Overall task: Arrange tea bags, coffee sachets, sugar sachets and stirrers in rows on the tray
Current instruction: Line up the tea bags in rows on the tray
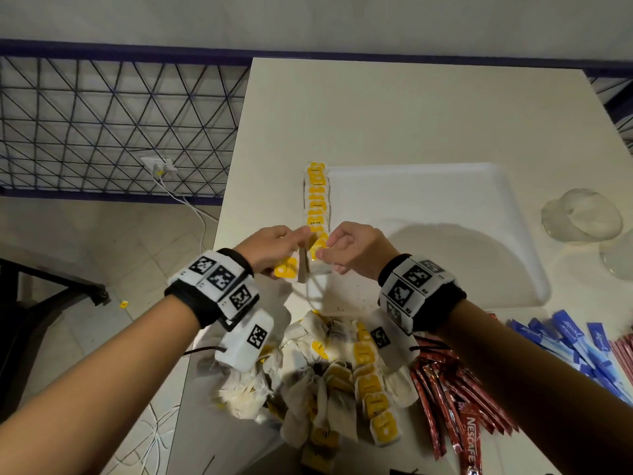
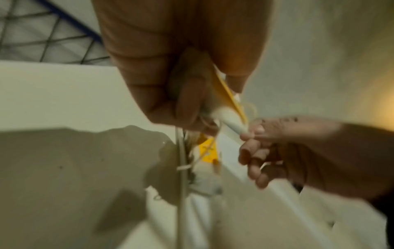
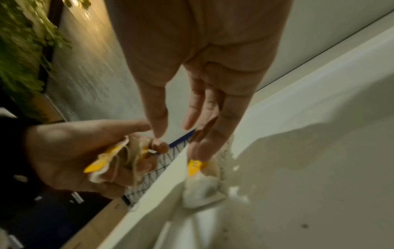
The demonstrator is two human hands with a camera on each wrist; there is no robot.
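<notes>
Tea bags (image 1: 287, 267) sit bunched in the left hand (image 1: 270, 250), fingers curled round them, at frame centre. Just right, the right hand (image 1: 349, 250) pinches a yellow tag (image 3: 195, 166) over the tray (image 1: 479, 200) row (image 1: 317, 200); a loose pile (image 1: 342, 382) lies lower centre on the desk (image 1: 376, 114).

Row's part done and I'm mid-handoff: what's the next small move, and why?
Probably set the next tea bag down at the row's near end. The left hand grips a bunch of tea bags, the right hand's fingertips hold one bag there, and the rest of the tray is bare.
</notes>
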